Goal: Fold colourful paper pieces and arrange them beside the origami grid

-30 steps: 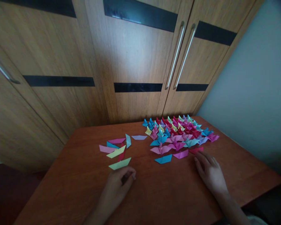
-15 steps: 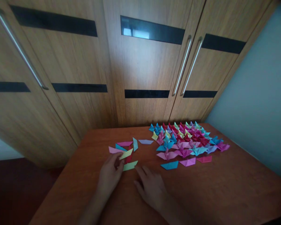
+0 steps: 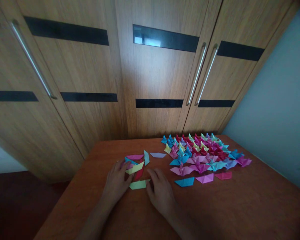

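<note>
Over the left-hand pile of folded paper pieces lies my left hand (image 3: 116, 181), its fingers spread and its thumb by the left end of a light green folded paper (image 3: 138, 185). My right hand (image 3: 162, 193) has its thumb and curled index finger at that paper's right end, seemingly pinching it. A pale yellow folded paper (image 3: 135, 168) rests on top of the pile, close to my left fingertips. Below and around it show a red piece (image 3: 139, 174), a magenta piece (image 3: 135, 156) and a blue piece (image 3: 130, 160). My left fingers partly cover the pile's left side.
Many colourful origami cranes (image 3: 197, 150) stand in rows at the back right of the wooden table (image 3: 215, 206). In front of them lie blue (image 3: 184, 181), pink (image 3: 205, 178) and red (image 3: 223, 175) folded papers. Pale teal (image 3: 146, 157) and lavender (image 3: 158, 155) pieces lie behind the pile. A wooden wardrobe (image 3: 157, 76) rises behind.
My left hand has spread further over the pile, covering the light pink piece. The light green paper has turned slightly and come nearer me, and my right fingers have closed around its right end.
</note>
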### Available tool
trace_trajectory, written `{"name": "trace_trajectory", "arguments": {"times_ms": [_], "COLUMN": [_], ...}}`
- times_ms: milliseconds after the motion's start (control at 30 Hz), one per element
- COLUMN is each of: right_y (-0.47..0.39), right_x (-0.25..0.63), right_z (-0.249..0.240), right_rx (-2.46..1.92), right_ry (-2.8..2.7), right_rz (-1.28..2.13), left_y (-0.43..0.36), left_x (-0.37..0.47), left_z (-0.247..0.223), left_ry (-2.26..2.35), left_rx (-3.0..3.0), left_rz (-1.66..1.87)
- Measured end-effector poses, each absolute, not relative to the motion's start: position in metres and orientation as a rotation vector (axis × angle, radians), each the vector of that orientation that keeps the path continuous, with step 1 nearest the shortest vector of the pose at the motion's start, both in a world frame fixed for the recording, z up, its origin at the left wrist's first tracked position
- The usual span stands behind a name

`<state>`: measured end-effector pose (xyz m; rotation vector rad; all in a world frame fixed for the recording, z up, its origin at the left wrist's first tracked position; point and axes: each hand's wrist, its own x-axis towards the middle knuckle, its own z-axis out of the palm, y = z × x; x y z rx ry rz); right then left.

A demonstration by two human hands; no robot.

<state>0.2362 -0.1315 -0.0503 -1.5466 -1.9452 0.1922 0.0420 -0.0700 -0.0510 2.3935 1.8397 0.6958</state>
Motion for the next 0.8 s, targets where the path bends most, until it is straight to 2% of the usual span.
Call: {"name": "trace_trajectory", "arguments": {"times_ms": [367,800], "right_y": [-0.072,-0.105], "right_x": [0.221,0.229], "right_z": [-0.058,-0.053], "right_rx": [-1.544,-1.266], "right_ry": [-1.933,-2.013], "right_rz": [0.113,0.268], "left_y": [-0.079,-0.08], "left_x": [0.041,0.039], "left_z": [-0.047,-0.043], "left_ry": [1.595,1.377], "left_rx": [2.45,2.438], "left_rz": [0.764,0.92]}}
